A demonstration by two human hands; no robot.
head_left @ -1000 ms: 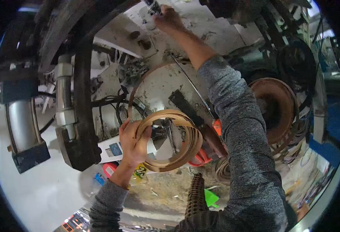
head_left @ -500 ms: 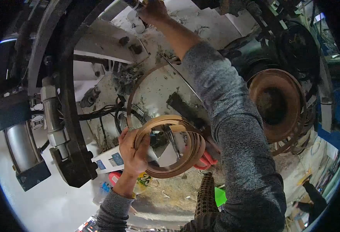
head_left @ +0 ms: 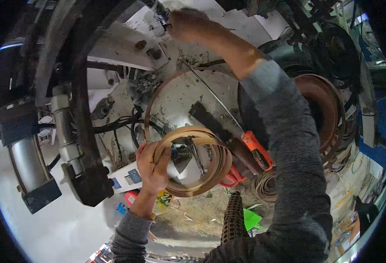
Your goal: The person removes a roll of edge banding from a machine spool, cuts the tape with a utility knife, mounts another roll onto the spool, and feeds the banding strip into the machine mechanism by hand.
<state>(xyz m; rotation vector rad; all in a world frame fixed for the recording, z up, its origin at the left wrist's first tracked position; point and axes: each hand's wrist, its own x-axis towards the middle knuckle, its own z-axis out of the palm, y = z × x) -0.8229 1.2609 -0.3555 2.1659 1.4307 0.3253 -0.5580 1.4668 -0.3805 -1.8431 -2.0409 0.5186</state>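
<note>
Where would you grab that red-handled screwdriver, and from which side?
Probably by its red-and-black handle, coming from above at the picture's lower right: it's thicker than the slim metal shaft and points that way.

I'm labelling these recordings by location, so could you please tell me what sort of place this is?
Probably a workshop or factory machine area, judging by the metal cylinder, the orange-handled screwdriver and the brown coil in the left hand.

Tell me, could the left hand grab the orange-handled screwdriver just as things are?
Probably not without letting go: the left hand is gripping the coil of brown strip, and in this view that coil sits between it and the screwdriver, which itself looks uncovered.
</note>
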